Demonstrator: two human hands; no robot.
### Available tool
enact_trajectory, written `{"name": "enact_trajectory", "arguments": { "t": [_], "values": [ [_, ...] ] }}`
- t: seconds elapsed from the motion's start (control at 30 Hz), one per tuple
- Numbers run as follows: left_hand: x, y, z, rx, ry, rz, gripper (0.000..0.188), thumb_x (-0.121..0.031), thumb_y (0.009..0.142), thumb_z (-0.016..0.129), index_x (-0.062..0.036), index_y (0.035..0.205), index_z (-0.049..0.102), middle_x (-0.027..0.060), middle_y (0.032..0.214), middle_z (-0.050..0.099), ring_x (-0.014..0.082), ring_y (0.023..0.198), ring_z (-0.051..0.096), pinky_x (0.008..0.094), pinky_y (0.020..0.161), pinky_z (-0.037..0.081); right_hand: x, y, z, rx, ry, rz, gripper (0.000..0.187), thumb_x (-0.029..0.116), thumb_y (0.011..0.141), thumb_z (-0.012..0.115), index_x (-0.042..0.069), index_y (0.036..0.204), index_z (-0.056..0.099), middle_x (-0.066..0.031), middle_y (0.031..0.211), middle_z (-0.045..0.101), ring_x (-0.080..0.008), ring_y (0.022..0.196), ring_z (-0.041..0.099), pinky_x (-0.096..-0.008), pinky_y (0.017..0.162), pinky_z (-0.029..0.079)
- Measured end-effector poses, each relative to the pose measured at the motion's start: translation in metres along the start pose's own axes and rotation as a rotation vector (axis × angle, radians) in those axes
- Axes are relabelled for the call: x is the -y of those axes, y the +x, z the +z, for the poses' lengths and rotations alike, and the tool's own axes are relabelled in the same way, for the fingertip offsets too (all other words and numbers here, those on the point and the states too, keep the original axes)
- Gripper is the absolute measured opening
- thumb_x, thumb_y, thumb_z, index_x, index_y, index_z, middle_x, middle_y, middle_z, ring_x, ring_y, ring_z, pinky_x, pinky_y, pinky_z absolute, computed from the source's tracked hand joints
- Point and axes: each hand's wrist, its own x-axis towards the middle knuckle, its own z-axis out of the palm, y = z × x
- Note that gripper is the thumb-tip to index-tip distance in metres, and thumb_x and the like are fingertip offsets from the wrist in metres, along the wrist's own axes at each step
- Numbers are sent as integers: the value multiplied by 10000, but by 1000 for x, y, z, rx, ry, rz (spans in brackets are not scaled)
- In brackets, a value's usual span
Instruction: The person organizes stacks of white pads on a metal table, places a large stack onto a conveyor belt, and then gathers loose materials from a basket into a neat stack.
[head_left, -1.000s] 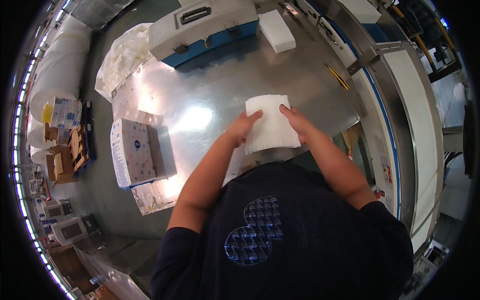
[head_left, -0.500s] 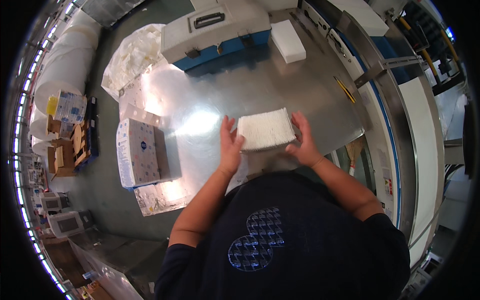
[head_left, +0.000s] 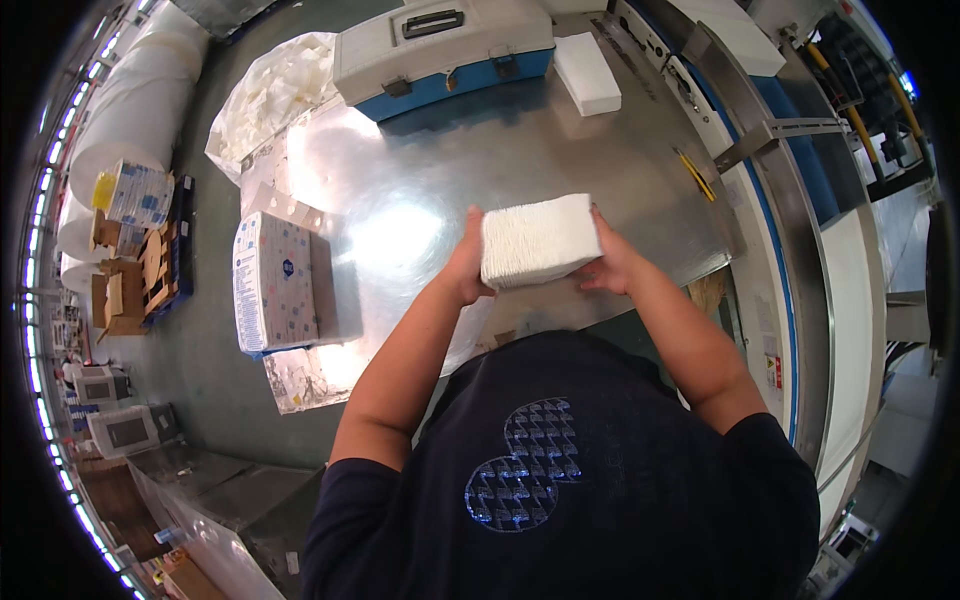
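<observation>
White and finely ribbed, the stack of folded paper napkins (head_left: 540,240) sits between our two hands above the steel tabletop (head_left: 420,190), near its front edge. In the head view, our left hand (head_left: 467,268) presses its left end and our right hand (head_left: 610,262) its right end, the grip clamped on the stack from both sides; most fingers are hidden behind it. Whether the stack touches the tabletop we cannot tell. Further back lie a second white stack (head_left: 587,73) and a grey-and-blue toolbox (head_left: 445,45). Left, a printed packet (head_left: 272,283) rests. Our dark shirt hides the tabletop's near edge.
</observation>
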Motion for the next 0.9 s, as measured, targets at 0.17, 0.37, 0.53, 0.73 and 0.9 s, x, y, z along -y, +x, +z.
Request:
{"name": "enact_trajectory", "arguments": {
  "t": [0.17, 0.37, 0.53, 0.73, 0.9],
  "values": [
    [-15, -11, 18, 83, -77, 29, 788, -705, 808, 124, -141, 1279, 407, 84, 1247, 477, 304, 1158, 433, 527, 909, 335, 28, -7, 11, 39, -153, 47, 854, 791, 728, 207, 203, 1331, 348, -66, 1360, 356, -316, 1207, 339, -499, 948, 266],
    [9, 4, 21, 314, -214, 476, 743, -600, 868, 232, -37, 1351, 199, 150, 1325, 342, 267, 1189, 396, 346, 952, 370, 0, 1, 49, 63, 15, -747, 638, 552, 882, 292, 80, 1303, 369, -91, 1249, 469, -230, 1191, 385, -341, 987, 291],
    [37, 31, -4, 107, 178, 855, 754, -527, 892, 295, -8, 1379, 43, 169, 1417, 169, 256, 1295, 224, 324, 1048, 218, -12, 11, 17, 439, 319, -394, 582, 424, 921, 325, 67, 1368, 221, -111, 1366, 316, -220, 1239, 332, -332, 1003, 293],
    [63, 25, -1, -267, -213, 803, 694, -403, 906, 391, -26, 1377, 46, 197, 1373, 243, 257, 1251, 308, 340, 998, 302, -50, 20, 28, 86, -37, -761, 532, 230, 896, 448, 26, 1339, 234, -119, 1308, 370, -199, 1198, 356, -308, 990, 286],
    [64, 25, -42, -434, 336, 250, 585, -386, 885, 447, 18, 1288, 316, 168, 1124, 507, 200, 988, 509, 340, 853, 410, -47, 8, 29, -93, -145, -417, 558, 198, 838, 550, 1, 1284, 281, -128, 1201, 460, -216, 1110, 447, -342, 931, 363]
  ]
}}
